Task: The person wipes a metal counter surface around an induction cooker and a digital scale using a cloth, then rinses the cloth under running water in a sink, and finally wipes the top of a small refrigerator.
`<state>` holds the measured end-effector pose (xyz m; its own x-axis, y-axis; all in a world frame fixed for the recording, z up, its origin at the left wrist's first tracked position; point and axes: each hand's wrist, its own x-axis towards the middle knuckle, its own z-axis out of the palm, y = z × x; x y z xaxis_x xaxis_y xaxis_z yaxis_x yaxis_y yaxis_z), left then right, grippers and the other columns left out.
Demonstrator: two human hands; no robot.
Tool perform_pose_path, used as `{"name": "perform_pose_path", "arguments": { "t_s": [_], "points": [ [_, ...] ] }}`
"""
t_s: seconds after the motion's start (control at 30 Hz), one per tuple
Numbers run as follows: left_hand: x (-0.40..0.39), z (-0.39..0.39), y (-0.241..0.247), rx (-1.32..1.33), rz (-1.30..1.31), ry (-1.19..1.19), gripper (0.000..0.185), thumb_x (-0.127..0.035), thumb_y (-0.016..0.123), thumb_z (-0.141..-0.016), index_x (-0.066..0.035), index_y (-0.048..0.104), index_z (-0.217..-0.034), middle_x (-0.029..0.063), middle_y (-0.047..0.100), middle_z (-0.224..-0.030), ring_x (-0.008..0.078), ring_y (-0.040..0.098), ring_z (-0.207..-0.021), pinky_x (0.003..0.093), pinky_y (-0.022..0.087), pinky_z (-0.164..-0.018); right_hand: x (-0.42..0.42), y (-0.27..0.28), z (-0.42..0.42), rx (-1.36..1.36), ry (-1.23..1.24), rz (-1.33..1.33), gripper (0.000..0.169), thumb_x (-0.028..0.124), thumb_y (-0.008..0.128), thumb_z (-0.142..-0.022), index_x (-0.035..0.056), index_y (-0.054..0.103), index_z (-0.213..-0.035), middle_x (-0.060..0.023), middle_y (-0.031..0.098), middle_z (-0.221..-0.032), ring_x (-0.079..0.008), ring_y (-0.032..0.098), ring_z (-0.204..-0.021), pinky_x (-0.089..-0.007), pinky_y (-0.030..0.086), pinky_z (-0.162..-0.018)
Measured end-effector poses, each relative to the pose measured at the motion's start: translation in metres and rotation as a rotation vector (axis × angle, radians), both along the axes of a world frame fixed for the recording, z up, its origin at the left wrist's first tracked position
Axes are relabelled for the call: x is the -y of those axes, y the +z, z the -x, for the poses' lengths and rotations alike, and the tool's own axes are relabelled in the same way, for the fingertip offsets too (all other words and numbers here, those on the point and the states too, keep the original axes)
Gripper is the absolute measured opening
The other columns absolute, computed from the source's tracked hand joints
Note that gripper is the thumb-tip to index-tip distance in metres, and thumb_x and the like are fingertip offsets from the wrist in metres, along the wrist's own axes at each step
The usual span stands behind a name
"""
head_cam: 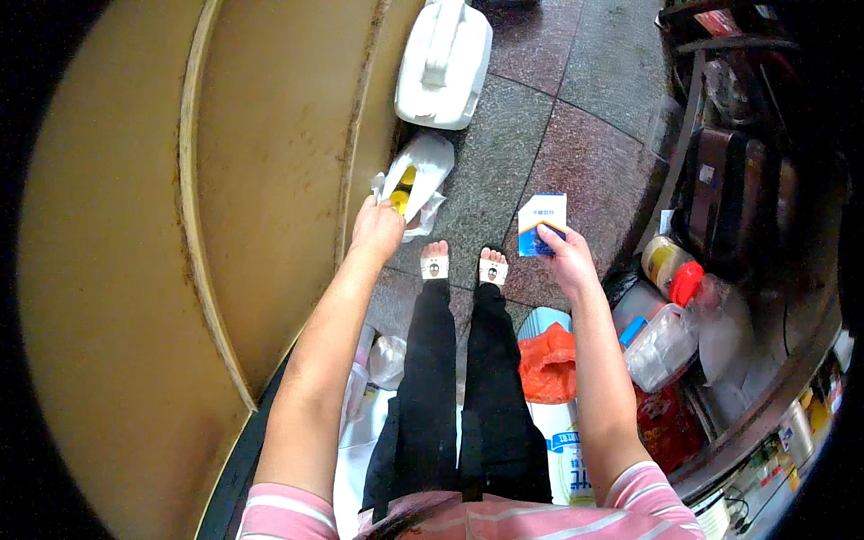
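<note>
My left hand is at the near left edge of a white plastic bag, its fingers closed on the rim. Round yellow items show through the bag's opening. In my right hand is a small white and blue packet with an orange stripe and printed writing, pinched under the thumb. The packet is held above the tiled floor, right of my feet.
Beyond the bag stands a white plastic jerrycan. A tan panel runs along the left. Near my right leg lies an orange plastic bag. At right are a red-lidded jar, a clear plastic container and a dark case.
</note>
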<state>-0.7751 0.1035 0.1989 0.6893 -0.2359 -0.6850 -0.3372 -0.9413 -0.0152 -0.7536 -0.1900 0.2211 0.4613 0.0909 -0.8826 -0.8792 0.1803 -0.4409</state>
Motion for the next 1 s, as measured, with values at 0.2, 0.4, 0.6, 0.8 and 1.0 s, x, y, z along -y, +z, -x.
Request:
{"name": "perform_pose_path", "arguments": {
  "t_s": [0.2, 0.4, 0.6, 0.8, 1.0],
  "points": [
    [-0.013, 0.002, -0.012, -0.022, -0.034, -0.006, 0.012, -0.010, 0.053, -0.071, -0.009, 0.063, -0.078, 0.0061, 0.061, -0.079, 0.0183, 0.055, -0.087, 0.0332, 0.040, -0.070, 0.006, 0.015, 0.004, 0.036, 0.019, 0.007, 0.024, 0.016, 0.058, -0.080, 0.0032, 0.056, -0.099, -0.0053, 0.059, -0.092, -0.0130, 0.057, -0.080, -0.0290, 0.047, -0.070],
    [-0.009, 0.007, -0.010, -0.019, 0.053, 0.135, 0.037, -0.014, 0.059, -0.070, -0.008, 0.047, -0.105, 0.0071, 0.058, -0.093, 0.0211, 0.051, -0.096, 0.0365, 0.037, -0.077, -0.013, 0.065, -0.020, 0.050, -0.041, 0.005, 0.021, 0.019, 0.058, -0.080, 0.0071, 0.056, -0.098, -0.0006, 0.059, -0.089, -0.0095, 0.055, -0.078, -0.0255, 0.043, -0.069],
    [0.011, -0.014, 0.021, 0.059, 0.136, 0.129, 0.060, -0.007, 0.061, -0.067, -0.010, 0.036, -0.122, 0.0099, 0.039, -0.125, 0.0217, 0.038, -0.115, 0.0407, 0.031, -0.094, -0.018, 0.084, -0.022, 0.105, -0.132, -0.006, 0.023, 0.017, 0.057, -0.081, 0.0044, 0.056, -0.099, -0.0028, 0.060, -0.089, -0.0107, 0.057, -0.074, -0.0247, 0.046, -0.065],
    [0.039, -0.023, 0.049, 0.160, 0.291, 0.093, 0.046, -0.012, 0.055, -0.071, -0.011, 0.044, -0.116, 0.0156, 0.035, -0.127, 0.0273, 0.034, -0.118, 0.0423, 0.030, -0.094, -0.020, 0.115, -0.015, 0.139, -0.232, -0.056, 0.023, 0.015, 0.056, -0.081, 0.0025, 0.055, -0.100, -0.0052, 0.059, -0.086, -0.0138, 0.057, -0.068, -0.0299, 0.051, -0.056],
    [0.061, -0.005, 0.072, 0.136, 0.319, -0.019, 0.022, -0.017, 0.054, -0.072, -0.008, 0.056, -0.091, 0.0103, 0.053, -0.094, 0.0246, 0.051, -0.093, 0.0385, 0.041, -0.075, 0.001, 0.136, 0.009, 0.190, -0.282, -0.063, 0.021, 0.014, 0.056, -0.081, 0.0024, 0.055, -0.099, -0.0057, 0.059, -0.090, -0.0144, 0.058, -0.074, -0.0291, 0.051, -0.063]
  ]
}}
